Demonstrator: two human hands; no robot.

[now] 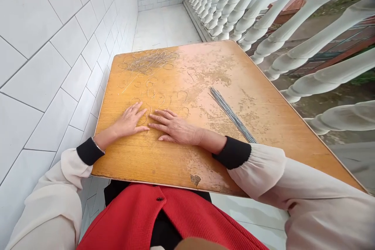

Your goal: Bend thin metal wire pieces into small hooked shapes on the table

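Both hands rest palm down on the wooden table [152, 160], fingertips facing each other. My left hand [129, 120] lies flat with its fingers spread. My right hand [177, 128] is also flat, fingers apart and pointing left. Thin curled pieces of wire [150, 93] are scattered just beyond the fingertips, and a few touch or pass close to the fingers. Farther back on the left is a tangled heap of thin wire [152, 61]. A bundle of straight grey wires [233, 115] lies slanted to the right, its near end reaching my right sleeve. Neither hand grips anything.
A white tiled wall [67, 47] runs close along the table's left side. White balusters [272, 35] line the right side. The pale floor [164, 25] extends behind the table. Near the front edge, the tabletop has a dark chipped patch [195, 180].
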